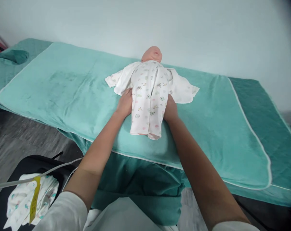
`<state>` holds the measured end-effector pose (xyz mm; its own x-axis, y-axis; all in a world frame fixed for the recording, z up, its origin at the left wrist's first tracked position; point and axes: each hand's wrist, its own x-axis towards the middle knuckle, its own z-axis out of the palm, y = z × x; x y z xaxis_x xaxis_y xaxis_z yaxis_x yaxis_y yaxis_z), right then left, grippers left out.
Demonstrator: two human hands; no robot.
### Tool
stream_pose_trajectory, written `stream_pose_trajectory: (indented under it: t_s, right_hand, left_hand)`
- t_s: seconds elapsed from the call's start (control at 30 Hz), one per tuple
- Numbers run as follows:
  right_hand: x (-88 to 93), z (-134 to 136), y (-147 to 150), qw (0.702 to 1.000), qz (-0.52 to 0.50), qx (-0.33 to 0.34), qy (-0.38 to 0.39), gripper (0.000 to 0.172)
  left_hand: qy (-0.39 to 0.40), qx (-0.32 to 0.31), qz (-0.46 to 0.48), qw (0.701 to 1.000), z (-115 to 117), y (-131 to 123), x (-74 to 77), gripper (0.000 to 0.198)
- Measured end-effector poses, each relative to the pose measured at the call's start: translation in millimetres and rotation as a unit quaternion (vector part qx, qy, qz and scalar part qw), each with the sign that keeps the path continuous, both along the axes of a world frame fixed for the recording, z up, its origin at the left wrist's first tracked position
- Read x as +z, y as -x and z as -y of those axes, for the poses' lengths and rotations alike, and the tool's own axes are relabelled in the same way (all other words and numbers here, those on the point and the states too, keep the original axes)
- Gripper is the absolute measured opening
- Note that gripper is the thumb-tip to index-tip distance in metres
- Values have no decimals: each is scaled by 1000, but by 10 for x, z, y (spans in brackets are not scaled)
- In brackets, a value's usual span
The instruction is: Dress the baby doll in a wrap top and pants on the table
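Observation:
A baby doll (151,54) lies on its back on a green-covered bed, its head toward the wall. It has on a white printed garment (145,93), with trouser legs toward me and loose sleeves spread to both sides. Against the garment's left side, my left hand (125,102) grips the doll, its fingertips hidden by the cloth. My right hand (171,109) holds the opposite side at about hip height, with most of its fingers out of sight behind the garment.
A light green sheet (73,86) with white piping covers the bed, which stands against a white wall (99,25). At lower left, a black chair (37,162) holds folded printed cloth (20,199) with a yellow strip (35,200). A pale cable (56,167) crosses above it.

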<state>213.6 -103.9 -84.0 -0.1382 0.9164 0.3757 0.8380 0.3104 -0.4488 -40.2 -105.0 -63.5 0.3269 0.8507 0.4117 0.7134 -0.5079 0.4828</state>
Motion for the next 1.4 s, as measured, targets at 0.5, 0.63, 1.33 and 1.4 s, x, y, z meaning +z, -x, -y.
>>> stream_pose_trajectory:
  t_s: [0.5, 0.63, 1.33, 1.4]
  right_hand:
    - [111, 462, 31, 993, -66, 81, -50, 15]
    - [101, 433, 31, 996, -51, 68, -35, 16]
    - [32, 392, 7, 995, -38, 70, -63, 20]
    - [40, 393, 10, 995, -42, 73, -62, 19]
  left_hand:
    - [2, 51, -32, 998, -22, 47, -91, 30]
    - [-6, 48, -18, 999, -23, 48, -107, 25]
    - [30, 138, -206, 968, 183, -5, 158, 35]
    - [32, 145, -205, 967, 190, -4, 158, 34]
